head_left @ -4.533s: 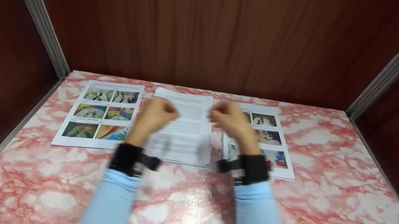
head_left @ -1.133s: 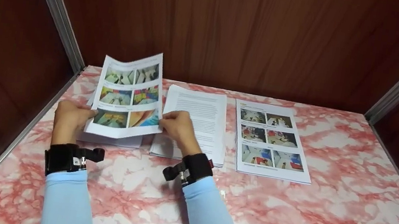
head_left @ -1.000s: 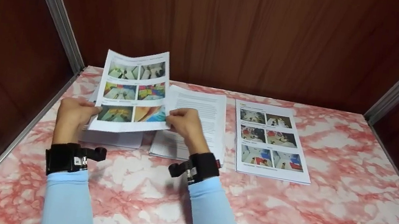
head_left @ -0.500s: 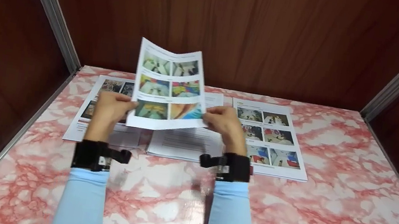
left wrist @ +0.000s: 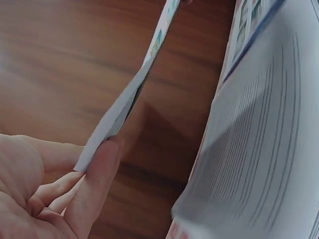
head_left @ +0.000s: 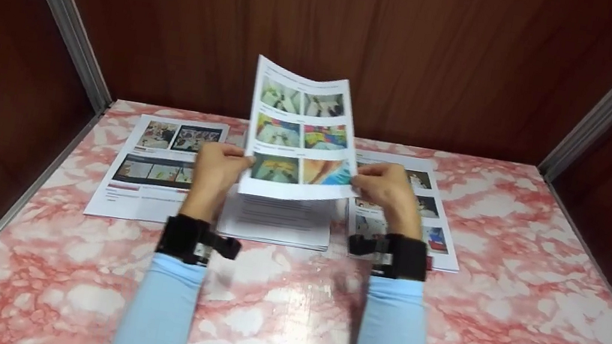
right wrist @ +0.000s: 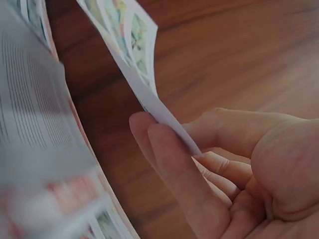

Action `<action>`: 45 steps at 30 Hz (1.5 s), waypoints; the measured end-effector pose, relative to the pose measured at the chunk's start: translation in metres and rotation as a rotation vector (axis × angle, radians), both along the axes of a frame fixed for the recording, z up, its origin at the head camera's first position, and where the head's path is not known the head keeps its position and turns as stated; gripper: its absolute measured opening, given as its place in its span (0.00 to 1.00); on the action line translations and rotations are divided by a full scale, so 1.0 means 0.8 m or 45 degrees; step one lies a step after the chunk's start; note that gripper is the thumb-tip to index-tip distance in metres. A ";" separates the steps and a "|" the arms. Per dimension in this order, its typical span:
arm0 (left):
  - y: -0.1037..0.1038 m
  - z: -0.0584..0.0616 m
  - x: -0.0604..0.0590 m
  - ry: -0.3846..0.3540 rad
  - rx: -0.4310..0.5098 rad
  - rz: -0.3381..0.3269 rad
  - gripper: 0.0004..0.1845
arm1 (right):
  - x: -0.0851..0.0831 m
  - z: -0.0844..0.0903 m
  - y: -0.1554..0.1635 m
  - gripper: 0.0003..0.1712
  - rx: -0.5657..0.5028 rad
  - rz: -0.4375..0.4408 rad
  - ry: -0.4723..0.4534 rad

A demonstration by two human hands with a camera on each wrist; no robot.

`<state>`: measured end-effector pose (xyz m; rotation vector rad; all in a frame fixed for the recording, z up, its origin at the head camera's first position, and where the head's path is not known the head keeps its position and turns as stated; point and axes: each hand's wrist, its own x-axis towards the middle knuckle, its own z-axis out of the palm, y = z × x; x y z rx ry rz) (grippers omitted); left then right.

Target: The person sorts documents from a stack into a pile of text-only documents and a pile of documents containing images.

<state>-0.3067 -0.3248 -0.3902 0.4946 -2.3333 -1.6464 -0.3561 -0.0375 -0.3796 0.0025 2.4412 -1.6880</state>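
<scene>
1. The photo sheet (head_left: 300, 135) is held upright above the middle of the counter (head_left: 502, 323), toward its far edge; it bows slightly and shows six colour pictures.
2. The left hand (head_left: 218, 168) pinches its lower left corner, the right hand (head_left: 391, 191) its lower right.
3. Beneath it lies a text stack (head_left: 277, 222); picture stacks lie left (head_left: 154, 173) and right (head_left: 433, 215).

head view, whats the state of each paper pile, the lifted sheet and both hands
photo sheet: lifted upright over the middle pile, slightly bowed
left hand: pinches the sheet's lower left corner
right hand: pinches its lower right corner
text pile: flat, partly hidden
left pile: flat, uncovered
right pile: flat, partly hidden by the right hand
</scene>
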 end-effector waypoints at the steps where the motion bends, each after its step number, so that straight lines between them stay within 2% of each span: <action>1: 0.010 -0.001 -0.003 0.008 0.005 -0.012 0.13 | -0.001 0.000 0.012 0.16 0.013 0.003 0.009; 5: 0.056 -0.006 -0.016 0.030 0.005 -0.056 0.12 | -0.002 0.000 0.063 0.19 0.053 0.019 0.030; 10: 0.110 -0.015 -0.026 0.047 0.057 -0.076 0.09 | -0.001 0.000 0.123 0.23 0.023 0.055 -0.025; 15: 0.152 -0.027 -0.028 0.014 0.072 -0.130 0.09 | 0.004 -0.010 0.172 0.27 0.030 0.076 -0.109; 19: 0.173 -0.035 -0.026 -0.018 0.067 -0.179 0.10 | 0.008 -0.020 0.200 0.30 0.010 0.094 -0.148; 24: 0.196 -0.042 -0.022 0.002 0.017 -0.267 0.09 | 0.015 -0.030 0.233 0.33 -0.040 0.077 -0.226; 28: 0.211 -0.045 -0.020 0.032 0.044 -0.320 0.10 | 0.016 -0.038 0.256 0.35 -0.026 0.070 -0.260; 33: 0.223 -0.053 -0.018 0.022 0.101 -0.323 0.10 | 0.016 -0.047 0.270 0.36 0.007 0.060 -0.254; 37: 0.227 -0.061 -0.017 0.019 0.042 -0.322 0.09 | 0.018 -0.054 0.273 0.37 0.073 0.039 -0.285; 42: 0.230 -0.069 -0.017 0.023 -0.043 -0.306 0.10 | 0.017 -0.060 0.270 0.38 -0.040 -0.011 -0.461; 45: 0.231 -0.072 -0.019 0.005 -0.114 -0.287 0.10 | 0.016 -0.062 0.268 0.37 -0.119 -0.042 -0.521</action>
